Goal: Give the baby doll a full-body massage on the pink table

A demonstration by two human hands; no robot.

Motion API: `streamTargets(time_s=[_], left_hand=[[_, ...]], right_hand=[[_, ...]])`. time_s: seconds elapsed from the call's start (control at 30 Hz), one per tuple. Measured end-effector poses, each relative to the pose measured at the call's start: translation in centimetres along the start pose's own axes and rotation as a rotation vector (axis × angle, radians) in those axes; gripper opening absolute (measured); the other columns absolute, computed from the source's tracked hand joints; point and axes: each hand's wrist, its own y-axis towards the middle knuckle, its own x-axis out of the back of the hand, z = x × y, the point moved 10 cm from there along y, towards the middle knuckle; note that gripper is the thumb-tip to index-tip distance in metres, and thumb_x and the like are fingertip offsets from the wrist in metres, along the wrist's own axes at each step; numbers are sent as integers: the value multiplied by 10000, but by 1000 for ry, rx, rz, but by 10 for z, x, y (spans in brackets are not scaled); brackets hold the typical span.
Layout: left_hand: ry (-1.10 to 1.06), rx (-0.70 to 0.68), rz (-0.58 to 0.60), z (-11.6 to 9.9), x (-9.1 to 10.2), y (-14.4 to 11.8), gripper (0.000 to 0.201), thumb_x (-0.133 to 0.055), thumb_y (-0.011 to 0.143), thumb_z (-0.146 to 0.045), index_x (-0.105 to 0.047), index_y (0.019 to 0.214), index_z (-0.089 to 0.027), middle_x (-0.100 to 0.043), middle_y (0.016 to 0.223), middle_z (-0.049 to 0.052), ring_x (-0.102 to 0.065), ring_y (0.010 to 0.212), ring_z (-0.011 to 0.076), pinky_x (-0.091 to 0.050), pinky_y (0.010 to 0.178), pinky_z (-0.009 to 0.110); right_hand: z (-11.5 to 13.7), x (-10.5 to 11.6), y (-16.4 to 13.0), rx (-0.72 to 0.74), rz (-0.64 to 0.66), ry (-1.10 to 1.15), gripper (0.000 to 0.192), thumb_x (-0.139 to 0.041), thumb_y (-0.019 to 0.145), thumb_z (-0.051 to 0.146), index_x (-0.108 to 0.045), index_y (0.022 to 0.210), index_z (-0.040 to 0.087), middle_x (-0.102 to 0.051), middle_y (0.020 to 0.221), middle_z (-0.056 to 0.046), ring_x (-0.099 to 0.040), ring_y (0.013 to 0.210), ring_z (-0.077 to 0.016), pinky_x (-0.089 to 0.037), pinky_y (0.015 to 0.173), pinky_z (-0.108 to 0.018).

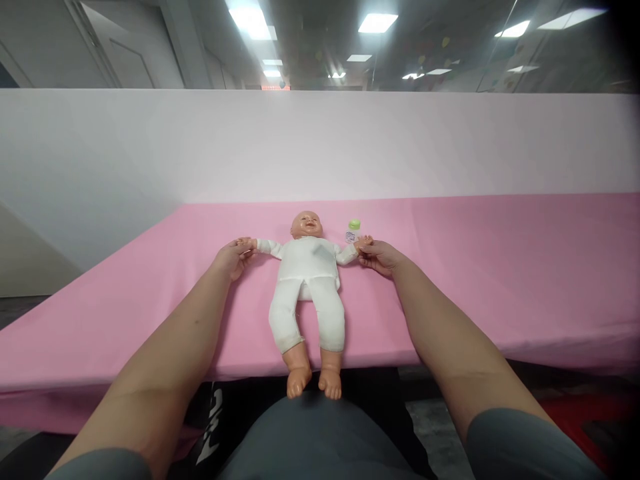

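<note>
A baby doll (307, 280) in a white suit lies on its back on the pink table (475, 267), head away from me, arms spread, bare feet hanging over the near edge. My left hand (233, 257) pinches the doll's hand on the left side. My right hand (379, 255) pinches the doll's other hand on the right. A small clear bottle with a green cap (353, 231) stands just behind my right hand, beside the doll's head.
A white partition wall (320, 143) rises right behind the table. The table's near edge runs just in front of my body. Dark floor and a red object (595, 413) lie below at the right.
</note>
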Motion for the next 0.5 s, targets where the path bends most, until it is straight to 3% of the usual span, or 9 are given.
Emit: streamTargets(time_s=[0.13,0.27,0.37,0.5], left_hand=[[28,5,81,3,-10,-2,417,-908,667,-222,-733,1040,-160,-765,996,94,-742,887,202,-630,803,324],[210,67,194,14,-27,-8,452,-950,629,-242,-749,1027,-165,-774,1117,135,-741,1052,276,-617,927,386],[309,71,126,17,-25,-7,391,-955,639,-285,-737,950,-189,-778,1057,117,-741,1020,276,-614,929,407],[212,82,-5,18,-13,-2,307,-884,756,-329,-689,970,-225,-768,1032,84,-748,987,245,-619,906,399]], right_hand=[[0,5,1,3,-54,-74,158,-760,923,259,-741,1037,153,-727,1023,-101,-682,796,-152,-630,705,-237],[3,-1,0,31,-27,-140,306,-808,889,306,-700,1150,188,-747,1104,-106,-735,924,-201,-657,746,-277],[1,-4,2,39,-12,-184,375,-840,846,274,-681,1175,191,-750,1153,-119,-747,997,-233,-671,770,-305],[4,16,7,91,-206,-228,430,-839,814,267,-645,1193,203,-730,1216,-121,-743,1057,-258,-688,793,-355]])
